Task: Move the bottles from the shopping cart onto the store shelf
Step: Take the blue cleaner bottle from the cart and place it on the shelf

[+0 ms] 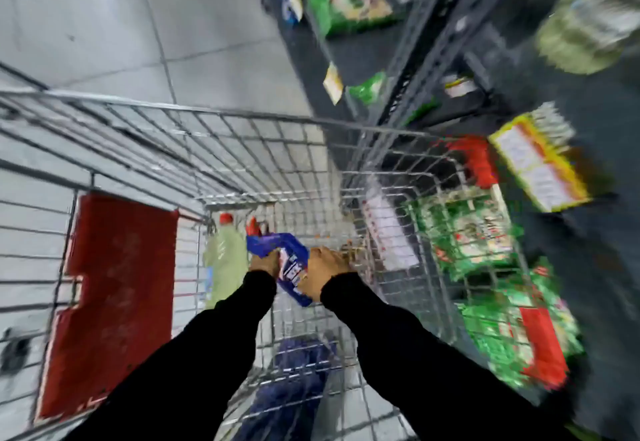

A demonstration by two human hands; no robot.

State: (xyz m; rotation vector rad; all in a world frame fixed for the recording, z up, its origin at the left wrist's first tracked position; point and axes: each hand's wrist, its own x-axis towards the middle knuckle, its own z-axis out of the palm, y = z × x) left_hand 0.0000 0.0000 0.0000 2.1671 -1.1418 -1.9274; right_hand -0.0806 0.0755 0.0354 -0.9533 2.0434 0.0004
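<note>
The frame is motion-blurred. Both my hands reach into the wire shopping cart (242,149). My left hand (265,262) grips the handle end of a blue bottle (289,260) with a white label, and my right hand (325,271) holds its other side. To the left of it in the cart lies a pale green bottle (223,260) with a red cap. A second red cap (253,226) shows just behind the blue bottle. The dark store shelf (433,42) runs along the right.
A red flap (110,298) of the cart's child seat is at the left. Green and red packets (474,232) and a yellow box (540,167) fill the shelf beside the cart. Grey floor tiles (138,25) lie beyond the cart.
</note>
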